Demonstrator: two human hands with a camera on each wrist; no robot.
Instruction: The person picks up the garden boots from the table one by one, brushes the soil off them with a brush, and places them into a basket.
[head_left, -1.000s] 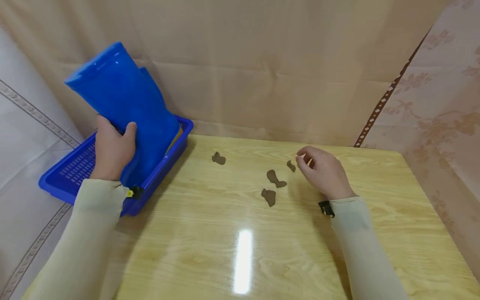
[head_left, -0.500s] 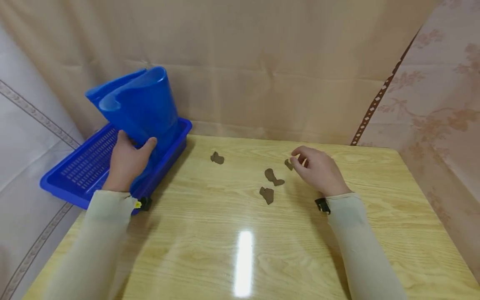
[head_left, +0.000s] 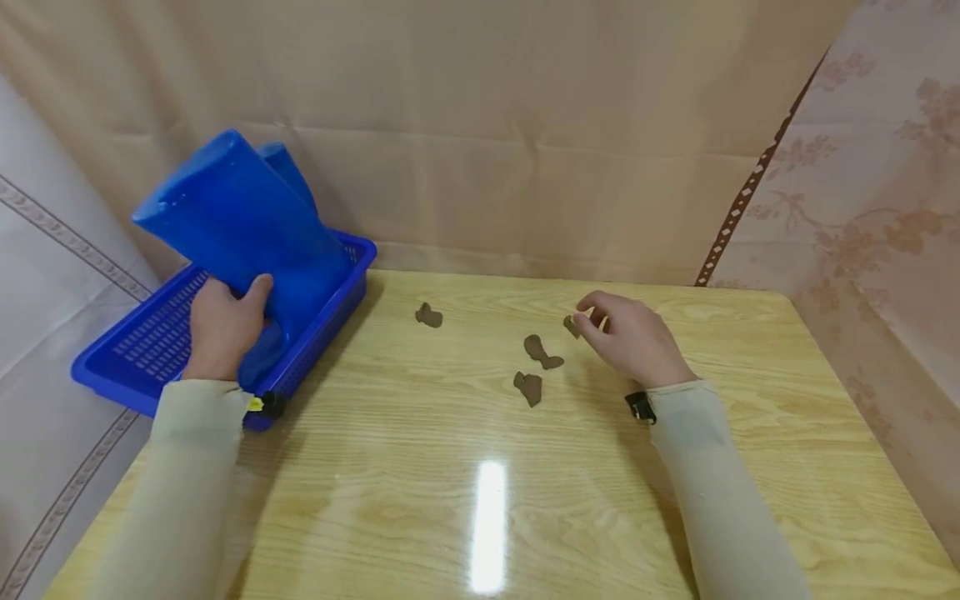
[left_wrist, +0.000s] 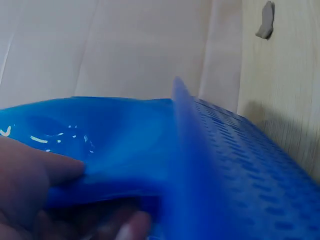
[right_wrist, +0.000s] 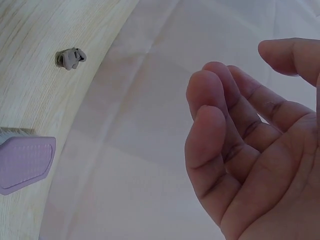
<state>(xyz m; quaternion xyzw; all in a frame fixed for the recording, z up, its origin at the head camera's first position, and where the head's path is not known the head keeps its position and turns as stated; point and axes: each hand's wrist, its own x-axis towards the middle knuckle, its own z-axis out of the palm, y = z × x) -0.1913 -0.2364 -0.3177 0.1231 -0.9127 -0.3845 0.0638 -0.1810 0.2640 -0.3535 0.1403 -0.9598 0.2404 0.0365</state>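
My left hand (head_left: 225, 325) grips a glossy blue thing, apparently a rubber boot (head_left: 240, 217), with its wide top leaning up and left out of the blue plastic basket (head_left: 105, 362). Behind it another blue top (head_left: 288, 171) shows; whether my hand holds both, I cannot tell. The left wrist view shows my thumb on the shiny surface (left_wrist: 125, 135), fingers beneath. My right hand (head_left: 630, 337) hovers over the table, fingers loosely bent, nothing held. Just left of its fingertips lies a small brown flake (head_left: 572, 325).
More brown flakes lie on the wooden table (head_left: 375, 500): one at mid table (head_left: 542, 353), one nearer (head_left: 528, 388), one towards the basket (head_left: 429, 315). The right wrist view shows a lilac brush (right_wrist: 25, 162) near the table edge. A beige curtain (head_left: 487, 150) hangs behind.
The blue boot has been lowered in the basket, swung right with its top facing me, then leaned back left. My left hand moved with it. The right hand has barely shifted.
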